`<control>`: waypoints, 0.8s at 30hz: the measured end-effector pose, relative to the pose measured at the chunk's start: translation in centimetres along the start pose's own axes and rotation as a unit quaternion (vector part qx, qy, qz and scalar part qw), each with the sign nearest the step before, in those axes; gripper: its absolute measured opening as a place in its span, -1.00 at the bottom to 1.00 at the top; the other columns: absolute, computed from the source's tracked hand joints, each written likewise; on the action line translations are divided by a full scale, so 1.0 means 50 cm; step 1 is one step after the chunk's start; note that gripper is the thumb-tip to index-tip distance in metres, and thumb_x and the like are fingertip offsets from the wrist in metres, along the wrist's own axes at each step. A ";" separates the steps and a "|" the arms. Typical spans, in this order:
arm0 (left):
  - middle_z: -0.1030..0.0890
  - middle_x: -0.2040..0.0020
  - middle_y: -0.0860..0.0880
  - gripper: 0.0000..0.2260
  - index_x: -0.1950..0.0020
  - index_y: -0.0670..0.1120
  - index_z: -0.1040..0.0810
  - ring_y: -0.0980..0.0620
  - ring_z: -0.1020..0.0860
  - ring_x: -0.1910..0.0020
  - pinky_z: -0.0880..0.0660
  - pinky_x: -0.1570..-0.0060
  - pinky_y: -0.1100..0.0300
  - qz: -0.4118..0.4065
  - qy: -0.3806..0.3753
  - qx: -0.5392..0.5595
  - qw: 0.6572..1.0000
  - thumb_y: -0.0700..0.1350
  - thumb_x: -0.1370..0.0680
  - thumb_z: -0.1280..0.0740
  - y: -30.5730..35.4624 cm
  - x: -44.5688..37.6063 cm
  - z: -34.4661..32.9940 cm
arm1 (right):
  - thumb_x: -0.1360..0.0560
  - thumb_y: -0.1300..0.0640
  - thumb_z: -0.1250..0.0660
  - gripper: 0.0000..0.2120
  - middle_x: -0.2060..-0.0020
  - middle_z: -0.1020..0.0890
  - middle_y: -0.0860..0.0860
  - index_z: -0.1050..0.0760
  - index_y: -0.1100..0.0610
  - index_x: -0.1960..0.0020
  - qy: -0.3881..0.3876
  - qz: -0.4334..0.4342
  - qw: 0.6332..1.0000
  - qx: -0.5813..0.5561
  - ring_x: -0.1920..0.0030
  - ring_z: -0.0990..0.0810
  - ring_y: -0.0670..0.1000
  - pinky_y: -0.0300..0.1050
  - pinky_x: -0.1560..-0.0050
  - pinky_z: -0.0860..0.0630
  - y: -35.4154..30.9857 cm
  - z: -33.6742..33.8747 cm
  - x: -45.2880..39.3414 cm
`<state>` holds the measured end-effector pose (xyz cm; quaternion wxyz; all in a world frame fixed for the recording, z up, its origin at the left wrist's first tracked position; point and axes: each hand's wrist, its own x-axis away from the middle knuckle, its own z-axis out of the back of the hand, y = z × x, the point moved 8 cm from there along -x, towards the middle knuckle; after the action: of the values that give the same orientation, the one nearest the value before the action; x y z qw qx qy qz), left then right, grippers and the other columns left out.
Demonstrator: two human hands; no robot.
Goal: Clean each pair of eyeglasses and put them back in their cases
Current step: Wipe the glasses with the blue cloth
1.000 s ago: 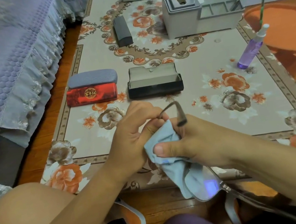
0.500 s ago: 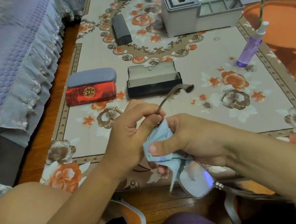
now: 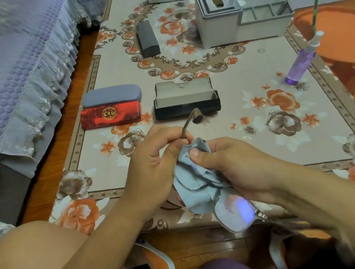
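Note:
A pair of eyeglasses (image 3: pixel 235 212) hangs between my hands over the table's near edge. My left hand (image 3: pixel 154 167) pinches the frame near one temple arm, whose tip sticks up toward the open case. My right hand (image 3: pixel 233 162) grips a light blue cloth (image 3: pixel 194 186) wrapped over one lens, thumb on top. The other lens is bare and shows a violet glare. An open black case (image 3: pixel 187 104) lies on the table just beyond my hands. Left of it sit a shut red case (image 3: pixel 110 115) and a shut grey case (image 3: pixel 110 95). A dark case (image 3: pixel 146 38) lies farther back.
A purple spray bottle (image 3: pixel 301 61) stands at the right edge of the floral tablecloth (image 3: pixel 265 144). A grey organiser box (image 3: pixel 241 13) stands at the back. A bed with a lilac cover (image 3: pixel 1 68) runs along the left, an orange stool (image 3: pixel 345 33) on the right.
The glasses have turned in my hands: the raised temple arm has swung back and forth. The cloth has shifted over the lens under my right thumb.

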<state>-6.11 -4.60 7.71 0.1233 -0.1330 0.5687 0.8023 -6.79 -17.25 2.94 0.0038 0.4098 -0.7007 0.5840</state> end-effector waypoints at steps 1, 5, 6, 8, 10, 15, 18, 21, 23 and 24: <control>-0.64 0.06 0.05 -0.79 -0.01 0.15 -0.60 0.02 -0.60 -0.01 -0.55 -0.07 0.16 -0.003 0.007 -0.001 1.000 -0.19 -0.64 -0.30 -0.001 0.004 0.004 | -0.58 0.09 -0.35 -0.68 0.08 -0.62 0.30 -0.55 0.39 -0.04 -0.022 -0.018 0.999 0.018 0.04 -0.61 0.25 0.26 -0.14 -0.54 0.004 0.001 0.001; -0.63 0.05 0.10 -0.86 -0.03 0.11 -0.62 -0.01 -0.60 -0.02 -0.56 -0.09 0.07 -0.023 -0.006 0.019 1.000 -0.08 -0.63 -0.28 0.011 0.004 0.003 | -0.52 0.19 -0.34 -0.55 -0.02 -0.54 0.38 -0.38 0.57 -0.17 -0.111 -0.065 0.988 0.083 -0.06 -0.52 0.28 0.26 -0.22 -0.42 0.005 -0.004 0.013; -0.62 0.04 0.10 -0.86 -0.06 0.09 -0.61 -0.03 -0.60 -0.03 -0.56 -0.10 0.06 -0.030 -0.014 0.025 0.999 -0.09 -0.63 -0.28 0.016 0.003 -0.002 | -0.51 0.23 -0.34 -0.58 -0.04 -0.55 0.43 -0.39 0.57 -0.17 -0.124 -0.068 0.986 0.091 -0.06 -0.53 0.29 0.27 -0.23 -0.43 0.001 -0.005 0.015; -0.61 0.04 0.10 -0.87 -0.07 0.06 -0.60 -0.06 -0.59 -0.03 -0.56 -0.10 0.00 -0.035 -0.033 0.035 0.998 -0.10 -0.63 -0.27 0.020 0.001 -0.014 | -0.49 0.29 -0.34 -0.64 -0.03 -0.58 0.42 -0.45 0.55 -0.16 -0.143 -0.073 0.982 0.102 -0.04 -0.57 0.27 0.23 -0.21 -0.48 -0.003 -0.006 0.018; -0.60 0.05 0.10 -0.88 -0.06 0.04 -0.60 -0.09 -0.58 -0.02 -0.55 -0.08 -0.07 -0.030 -0.054 0.043 0.997 -0.11 -0.64 -0.27 0.013 0.004 -0.024 | -0.45 0.32 -0.37 -0.68 0.02 -0.61 0.33 -0.49 0.52 -0.13 -0.143 -0.077 0.981 0.109 0.03 -0.61 0.22 0.11 -0.11 -0.55 0.003 -0.005 0.016; -0.59 0.09 0.04 -0.88 0.01 0.02 -0.59 -0.07 -0.56 0.07 -0.52 -0.01 -0.05 0.018 -0.096 0.057 0.994 -0.09 -0.64 -0.26 -0.018 0.009 -0.045 | -0.44 0.38 -0.48 -0.87 0.09 -0.71 0.25 -0.68 0.29 0.01 -0.073 -0.052 0.987 0.132 0.14 -0.68 0.13 -0.05 0.07 -0.64 0.006 -0.019 0.007; -0.60 0.12 0.11 -0.88 0.04 0.00 -0.57 0.13 -0.57 0.12 -0.52 0.05 0.22 0.042 -0.084 0.088 0.992 -0.20 -0.64 -0.31 -0.028 -0.003 -0.045 | -0.45 0.39 -0.47 -0.89 0.24 -0.69 0.22 -0.65 0.35 0.02 -0.027 -0.033 0.996 0.073 0.34 -0.66 0.08 -0.15 0.33 -0.61 -0.008 -0.019 -0.002; -0.60 0.11 0.06 -0.80 0.03 0.10 -0.59 0.13 -0.56 0.10 -0.53 0.00 0.22 0.032 -0.069 0.085 0.993 -0.23 -0.59 -0.34 -0.027 -0.009 -0.045 | -0.48 0.40 -0.42 -0.93 0.27 -0.65 0.24 -0.61 0.33 0.04 -0.008 -0.029 0.999 0.017 0.35 -0.66 0.11 -0.11 0.39 -0.62 -0.019 -0.012 -0.004; -0.61 0.10 0.02 -0.83 0.03 0.07 -0.60 0.08 -0.57 0.08 -0.54 -0.02 0.17 0.038 -0.060 0.085 0.994 -0.21 -0.62 -0.31 -0.027 -0.009 -0.045 | -0.53 0.36 -0.37 -0.94 0.21 -0.65 0.27 -0.62 0.32 0.04 -0.014 -0.021 1.000 0.000 0.25 -0.66 0.17 0.01 0.19 -0.68 -0.023 -0.004 -0.005; -0.62 0.10 0.04 -0.82 0.02 0.05 -0.60 0.08 -0.58 0.08 -0.54 -0.02 0.17 0.045 -0.055 0.089 0.993 -0.22 -0.63 -0.29 -0.028 -0.008 -0.043 | -0.56 0.32 -0.34 -0.91 0.18 -0.65 0.28 -0.61 0.33 0.02 -0.016 -0.016 1.000 0.000 0.22 -0.65 0.18 0.02 0.12 -0.67 -0.024 0.002 -0.005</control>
<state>-5.09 -6.20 5.93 0.1294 -0.0515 0.6359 0.7591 -5.88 -17.18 3.79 0.0020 0.4307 -0.6941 0.5768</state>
